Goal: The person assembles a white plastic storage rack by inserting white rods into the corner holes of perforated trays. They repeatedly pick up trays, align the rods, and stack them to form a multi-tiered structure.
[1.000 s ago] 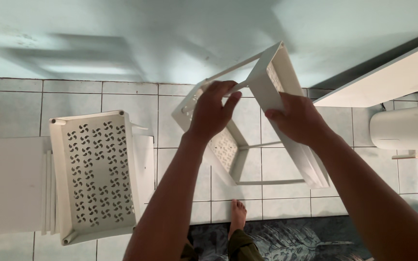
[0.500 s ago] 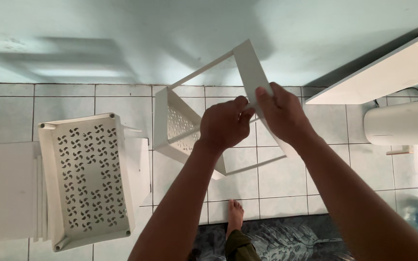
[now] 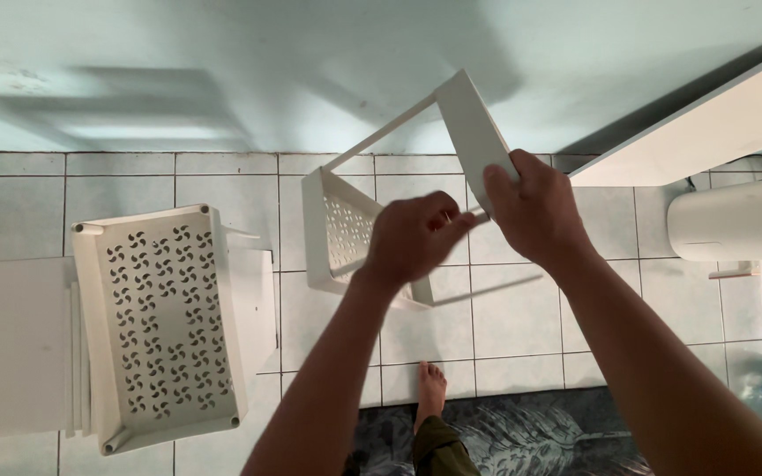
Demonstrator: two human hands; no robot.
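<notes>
— Right hand [image 3: 535, 211]?
— Closed around the edge of the solid white panel [image 3: 472, 123] of the white plastic shelf frame [image 3: 399, 189], fingers wrapped over the top, thumb toward the middle.
— Left hand [image 3: 414, 236]?
— Curled too, fingertips pinched at a thin white rod [image 3: 381, 132]-type bar just beside the right hand; exact contact hidden behind the knuckles, so hard to tell how firmly gripped.
— Frame's position?
— Held up in the air above the tiled floor [image 3: 522, 317], tilted, in front of the pale green wall [image 3: 222, 62]. Two trays joined by slim rods: the solid panel up at the right, a perforated tray [image 3: 346, 234] lower at the left, standing nearly on edge.
— Look of it?
— All white, small cut-out pattern in the lower tray, rods straight.
— Anything nearby?
— Another perforated white tray [image 3: 165, 322] lying flat on the floor at left, on top of flat white boards [image 3: 19, 344]. A bare foot [image 3: 431, 392] below, beside a dark patterned mat [image 3: 522, 441]. A white tabletop [image 3: 707, 123] and a white appliance [image 3: 738, 216] at far right.
</notes>
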